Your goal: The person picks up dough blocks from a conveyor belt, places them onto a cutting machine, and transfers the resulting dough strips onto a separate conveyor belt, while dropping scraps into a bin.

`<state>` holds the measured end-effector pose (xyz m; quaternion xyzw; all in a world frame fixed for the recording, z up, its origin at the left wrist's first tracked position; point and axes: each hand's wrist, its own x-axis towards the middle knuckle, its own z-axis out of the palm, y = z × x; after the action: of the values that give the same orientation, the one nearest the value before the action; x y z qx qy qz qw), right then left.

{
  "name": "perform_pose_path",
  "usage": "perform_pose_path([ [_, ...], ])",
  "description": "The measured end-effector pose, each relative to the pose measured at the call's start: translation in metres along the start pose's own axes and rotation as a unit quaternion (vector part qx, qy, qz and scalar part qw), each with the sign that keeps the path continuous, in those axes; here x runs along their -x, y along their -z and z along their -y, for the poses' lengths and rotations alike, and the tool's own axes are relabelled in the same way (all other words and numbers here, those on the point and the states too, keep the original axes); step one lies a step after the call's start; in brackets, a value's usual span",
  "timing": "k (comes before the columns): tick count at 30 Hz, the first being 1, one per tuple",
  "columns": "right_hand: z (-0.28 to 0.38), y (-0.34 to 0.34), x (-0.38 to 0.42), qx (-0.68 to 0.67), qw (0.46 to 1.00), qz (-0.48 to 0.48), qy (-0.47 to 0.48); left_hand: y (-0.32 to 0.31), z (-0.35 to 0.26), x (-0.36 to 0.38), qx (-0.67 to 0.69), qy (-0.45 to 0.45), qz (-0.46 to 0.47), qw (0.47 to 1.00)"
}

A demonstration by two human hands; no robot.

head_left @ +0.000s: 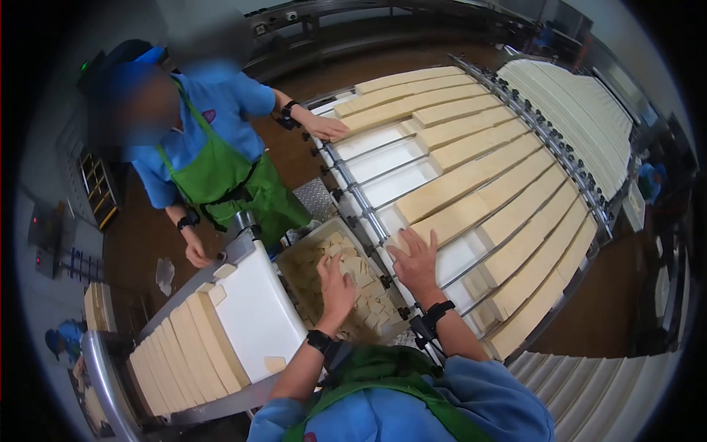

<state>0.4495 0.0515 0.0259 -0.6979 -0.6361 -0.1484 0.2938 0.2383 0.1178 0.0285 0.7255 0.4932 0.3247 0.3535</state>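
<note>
My right hand (417, 264) rests with spread fingers on the near end of a long pale yellow slab (449, 222) in a lane of the slatted conveyor. My left hand (336, 289) hovers over a bin (298, 259) of broken pale pieces (370, 300), fingers apart and slightly bent. I see nothing held in it. More slabs lie side by side in lanes divided by thin metal rods, some stacked in layers. A co-worker's hand (326, 127) touches the end of a slab at the far side.
Left of the bin, a white belt (259, 302) carries a row of upright pale slabs (193, 346) and a few loose scraps. A co-worker in a green apron (234, 173) stands across the bin. White ridged surfaces (567, 110) lie beyond the conveyor, with more ridges (589, 387) at lower right.
</note>
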Motion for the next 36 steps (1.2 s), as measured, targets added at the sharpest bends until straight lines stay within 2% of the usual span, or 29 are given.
perform_pose_path([
  [2, -0.001, -0.005, 0.001, -0.006, 1.0, -0.017, 0.008, 0.02, 0.035, 0.016, -0.05, 0.011, 0.034, 0.998],
  [4, -0.001, -0.006, 0.002, -0.004, 1.0, -0.018, -0.007, 0.042, 0.058, 0.036, -0.034, 0.02, 0.016, 0.999],
  [6, 0.001, -0.008, 0.003, -0.005, 1.0, -0.013, 0.007, 0.068, 0.078, 0.059, -0.012, 0.051, 0.06, 0.997],
  [8, 0.0, -0.013, 0.004, 0.015, 1.0, -0.017, -0.008, 0.091, 0.097, 0.085, 0.027, 0.079, 0.027, 0.996],
  [11, 0.002, -0.015, 0.004, 0.012, 1.0, -0.022, 0.008, 0.131, 0.104, 0.121, 0.196, 0.215, 0.065, 0.954],
  [12, 0.001, -0.015, 0.005, 0.021, 0.999, -0.027, 0.006, 0.144, 0.103, 0.132, 0.199, 0.222, 0.049, 0.953],
  [14, -0.002, -0.016, 0.009, 0.025, 0.999, -0.027, 0.013, 0.165, 0.108, 0.156, 0.248, 0.301, 0.105, 0.915],
  [15, -0.001, -0.018, 0.008, 0.033, 0.999, -0.032, 0.01, 0.17, 0.119, 0.169, 0.245, 0.3, 0.121, 0.914],
  [16, -0.001, -0.018, 0.008, 0.028, 0.999, -0.041, 0.016, 0.173, 0.125, 0.18, 0.248, 0.307, 0.094, 0.914],
  [18, 0.001, -0.015, 0.006, 0.025, 0.999, -0.039, 0.025, 0.176, 0.129, 0.199, 0.268, 0.361, 0.173, 0.877],
  [22, -0.001, -0.02, 0.009, 0.03, 0.998, -0.02, 0.044, 0.158, 0.158, 0.228, 0.292, 0.361, 0.204, 0.862],
  [23, -0.002, -0.019, 0.01, 0.038, 0.999, -0.007, 0.032, 0.155, 0.163, 0.232, 0.297, 0.363, 0.186, 0.863],
  [25, -0.001, -0.019, 0.01, 0.043, 0.999, 0.004, 0.029, 0.146, 0.171, 0.235, 0.24, 0.347, 0.211, 0.882],
  [32, 0.011, -0.015, 0.005, 0.055, 0.998, 0.016, 0.02, 0.14, 0.167, 0.241, 0.248, 0.359, 0.177, 0.882],
  [34, 0.018, -0.011, 0.0, 0.066, 0.998, 0.022, 0.001, 0.138, 0.171, 0.248, 0.263, 0.311, 0.144, 0.902],
  [36, 0.017, 0.006, -0.008, 0.1, 0.99, 0.093, 0.029, 0.133, 0.178, 0.254, 0.261, 0.322, 0.144, 0.899],
])
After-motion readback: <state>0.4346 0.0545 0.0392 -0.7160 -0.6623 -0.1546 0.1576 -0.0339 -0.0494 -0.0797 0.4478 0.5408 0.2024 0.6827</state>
